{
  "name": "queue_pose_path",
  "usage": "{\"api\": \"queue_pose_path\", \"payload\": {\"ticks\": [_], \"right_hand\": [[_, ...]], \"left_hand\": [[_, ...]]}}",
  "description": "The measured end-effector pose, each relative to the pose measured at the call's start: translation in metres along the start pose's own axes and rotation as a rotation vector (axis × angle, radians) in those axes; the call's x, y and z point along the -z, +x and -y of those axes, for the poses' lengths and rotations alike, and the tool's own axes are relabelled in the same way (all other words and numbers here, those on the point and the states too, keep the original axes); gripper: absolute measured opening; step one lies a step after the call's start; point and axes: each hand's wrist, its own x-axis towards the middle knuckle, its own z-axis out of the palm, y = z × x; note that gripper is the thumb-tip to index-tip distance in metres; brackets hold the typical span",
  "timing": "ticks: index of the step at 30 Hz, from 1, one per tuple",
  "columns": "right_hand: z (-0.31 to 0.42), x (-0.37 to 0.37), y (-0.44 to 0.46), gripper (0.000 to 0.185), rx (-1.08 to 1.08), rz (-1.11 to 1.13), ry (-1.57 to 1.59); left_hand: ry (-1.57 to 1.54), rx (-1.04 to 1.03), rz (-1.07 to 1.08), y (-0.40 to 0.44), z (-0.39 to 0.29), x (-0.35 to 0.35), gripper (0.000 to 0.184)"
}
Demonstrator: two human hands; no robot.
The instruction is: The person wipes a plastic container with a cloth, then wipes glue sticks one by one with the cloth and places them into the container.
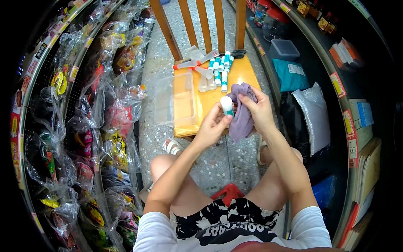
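My left hand [217, 124] is closed around a glue stick [227, 106] with a white cap and a teal label. A purple cloth [242, 112] hangs from my right hand [260, 110], whose fingers pinch it close beside the glue stick. On the yellow wooden chair seat [203, 110] beyond my hands, several more white-and-teal glue sticks [224, 80] lie in a loose pile. Next to them are clear plastic bottles [204, 72], some with red-orange tips. A clear plastic box [176, 100] sits at the seat's left side, partly overhanging its edge.
The chair's wooden back slats [202, 27] rise at the far side. A black coiled item [238, 53] lies behind the pile. Shelves of bagged snacks [119, 113] line the left; on the right shelf are a teal package [289, 74] and a silver-white bag [314, 119].
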Motion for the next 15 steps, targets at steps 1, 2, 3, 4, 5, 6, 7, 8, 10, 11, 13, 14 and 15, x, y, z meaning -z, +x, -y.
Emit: {"api": "queue_pose_path", "payload": {"ticks": [1,2,3,4,5,6,7,8,10,11,13,14,15], "right_hand": [[0.0,0.002,0.002,0.022,-0.021,-0.011,0.021],[-0.002,0.006,0.005,0.024,0.011,-0.007,-0.041],[-0.006,0.01,0.008,0.025,0.043,-0.004,-0.104],[-0.01,0.013,0.009,0.026,0.075,0.0,-0.168],[-0.014,0.013,0.008,0.028,0.087,0.03,-0.185],[-0.018,0.011,0.006,0.03,0.1,0.061,-0.202],[-0.02,0.01,0.003,0.032,0.113,0.093,-0.22],[-0.021,0.01,-0.001,0.036,0.076,0.169,-0.255],[-0.032,0.002,-0.003,0.035,0.139,0.186,-0.206],[-0.035,0.002,-0.002,0.034,0.163,0.193,-0.254],[-0.04,0.004,-0.001,0.034,0.211,0.207,-0.345],[-0.042,0.006,-0.001,0.033,0.156,0.201,-0.345],[-0.042,0.008,-0.002,0.033,0.098,0.194,-0.344]], "left_hand": [[-0.026,-0.019,-0.028,0.003,0.0,0.001,0.035],[-0.028,-0.032,-0.045,0.005,-0.002,0.003,0.036],[-0.03,-0.045,-0.063,0.007,-0.004,0.007,0.036],[-0.033,-0.058,-0.08,0.008,-0.006,0.009,0.037],[-0.032,-0.057,-0.109,0.007,-0.007,0.011,0.038],[-0.023,-0.055,-0.122,0.008,-0.006,0.011,0.038],[-0.013,-0.054,-0.135,0.009,-0.004,0.012,0.038],[-0.004,-0.052,-0.149,0.009,-0.003,0.013,0.038],[-0.015,-0.055,-0.166,0.007,-0.003,0.013,0.037],[-0.02,-0.057,-0.176,0.006,-0.003,0.014,0.037],[-0.003,-0.107,-0.238,0.004,-0.003,0.016,0.037],[0.01,-0.135,-0.266,0.005,-0.004,0.019,0.037],[0.002,-0.136,-0.292,0.004,-0.006,0.021,0.036]]}}
